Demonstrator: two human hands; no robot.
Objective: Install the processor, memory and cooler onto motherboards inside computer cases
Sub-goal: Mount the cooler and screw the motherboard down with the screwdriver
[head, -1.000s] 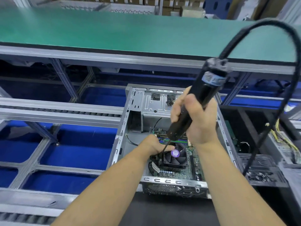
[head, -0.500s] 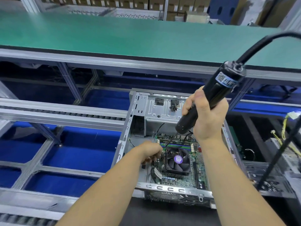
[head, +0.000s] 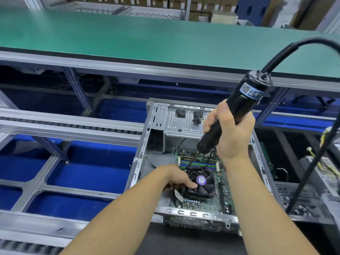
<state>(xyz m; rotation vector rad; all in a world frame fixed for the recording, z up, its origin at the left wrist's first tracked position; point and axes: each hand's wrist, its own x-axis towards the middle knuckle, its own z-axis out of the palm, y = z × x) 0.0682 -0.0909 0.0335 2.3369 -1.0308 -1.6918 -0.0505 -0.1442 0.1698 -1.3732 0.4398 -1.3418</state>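
An open grey computer case (head: pixel 141 155) lies on its side in front of me, with a green motherboard (head: pixel 204 203) inside. A black cooler fan (head: pixel 204 183) with a purple hub sticker sits on the board. My left hand (head: pixel 176 178) rests at the cooler's left edge, thumb on its frame; the other fingers are hidden. My right hand (head: pixel 230 133) grips a black electric screwdriver (head: pixel 237 111), tilted, with its thin bit reaching down to the cooler's far left corner. Memory slots (head: pixel 198 163) lie just beyond the fan.
A thick black cable (head: pixel 312 41) arcs from the screwdriver's top and drops along the right side. A green-topped bench (head: pixel 147 39) spans the back. Grey roller rails (head: pixel 73 126) over blue flooring lie to the left. Another chassis with loose wires (head: pixel 312 199) stands at the right.
My right hand swung the screwdriver up and to the right, then lowered its bit toward the cooler's far left corner. My left hand shifted along the cooler's left edge.
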